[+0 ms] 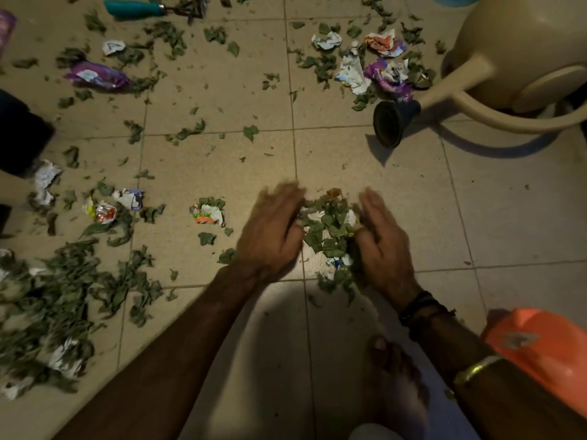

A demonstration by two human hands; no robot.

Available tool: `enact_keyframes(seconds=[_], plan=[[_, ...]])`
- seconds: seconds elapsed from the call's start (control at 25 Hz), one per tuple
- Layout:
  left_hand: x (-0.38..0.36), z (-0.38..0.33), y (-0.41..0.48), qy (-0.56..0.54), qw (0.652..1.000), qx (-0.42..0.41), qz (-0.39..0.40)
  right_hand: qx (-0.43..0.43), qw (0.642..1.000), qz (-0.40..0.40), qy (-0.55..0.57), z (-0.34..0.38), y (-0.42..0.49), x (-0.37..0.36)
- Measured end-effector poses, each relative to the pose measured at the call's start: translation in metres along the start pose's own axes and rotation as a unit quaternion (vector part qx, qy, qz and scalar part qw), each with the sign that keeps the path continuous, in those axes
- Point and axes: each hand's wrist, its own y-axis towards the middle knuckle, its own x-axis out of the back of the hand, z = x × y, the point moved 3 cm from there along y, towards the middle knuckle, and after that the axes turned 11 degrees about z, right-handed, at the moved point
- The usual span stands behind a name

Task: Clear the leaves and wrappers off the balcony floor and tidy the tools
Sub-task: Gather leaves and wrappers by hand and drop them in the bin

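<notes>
Cupping a small pile (328, 228) of green leaves and torn wrappers between them, the two hands rest low on the tiled floor (397, 192) near the middle of the view. The left hand (270, 236) is on the left side of the pile, palm turned toward it, fingers spread and a little blurred; the right hand (382, 246) is on the right side, fingers straight and close together, its edge touching the leaves. Neither hand closes around anything; both are open and only press against the pile. The right wrist wears a dark band (419, 309) and a gold bangle (476, 369). A bare foot (394, 376) is on the floor just below the hands. More leaves lie everywhere on the tiles, with a big heap (54, 312) at the left edge. Crumpled wrappers are scattered too: a purple one (97, 76) at upper left, a cluster (378, 66) at upper right, and a few (208, 212) left of the hands. A beige watering can (521, 52) lies at upper right, its dark spout head (394, 120) pointing to the floor. A tool with teal handle (135, 9) lies at the top left. An orange plastic thing (546, 350) is at the lower right, beside the right forearm.
</notes>
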Motion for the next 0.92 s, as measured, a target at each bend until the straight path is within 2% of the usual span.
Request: enact_keyframes(seconds=[0.08, 0.16, 0.2, 0.28, 0.36, 0.44, 0.48, 0.56, 0.6, 0.68, 0.76, 0.84, 0.92], plan=[[0.018, 0.035, -0.033, 0.053, 0.983, 0.139, -0.107, -0.067, 0.994, -0.079, -0.018, -0.014, -0.025, 0.007], [0.023, 0.063, -0.047, 0.093, 0.951, 0.266, -0.125, -0.102, 0.991, -0.081, -0.044, -0.023, -0.037, -0.004], [0.017, 0.067, -0.045, 0.094, 0.944, 0.295, -0.111, -0.101, 0.991, -0.066, -0.054, -0.022, -0.035, -0.015], [-0.002, 0.053, -0.035, 0.086, 0.959, 0.257, -0.08, -0.065, 0.997, -0.016, -0.046, -0.006, -0.021, -0.042], [-0.018, 0.028, -0.024, 0.033, 0.986, 0.143, -0.083, -0.003, 1.0, 0.027, 0.001, 0.021, -0.007, -0.055], [-0.017, 0.017, -0.024, -0.033, 0.989, 0.102, -0.098, 0.005, 0.996, -0.009, 0.084, 0.032, -0.002, -0.048], [-0.015, 0.02, -0.032, -0.038, 0.984, 0.132, -0.111, -0.017, 0.992, -0.049, 0.119, 0.027, -0.006, -0.04], [-0.018, 0.027, -0.054, 0.023, 0.97, 0.215, -0.107, -0.071, 0.98, -0.092, 0.163, 0.015, -0.025, -0.031], [-0.025, 0.024, -0.062, 0.078, 0.969, 0.222, -0.074, -0.088, 0.979, -0.08, 0.165, 0.012, -0.034, -0.034], [-0.043, 0.017, -0.07, 0.15, 0.979, 0.142, 0.002, -0.078, 0.985, -0.021, 0.151, 0.019, -0.043, -0.049], [-0.047, 0.009, -0.066, 0.122, 0.989, 0.079, 0.013, -0.055, 0.977, 0.0, 0.205, 0.029, -0.033, -0.05], [-0.047, -0.008, -0.067, 0.127, 0.991, 0.05, 0.005, -0.074, 0.958, -0.057, 0.27, 0.037, -0.024, -0.033], [-0.059, -0.037, -0.071, 0.19, 0.981, -0.022, 0.02, -0.097, 0.937, -0.127, 0.311, 0.037, -0.024, -0.012]])
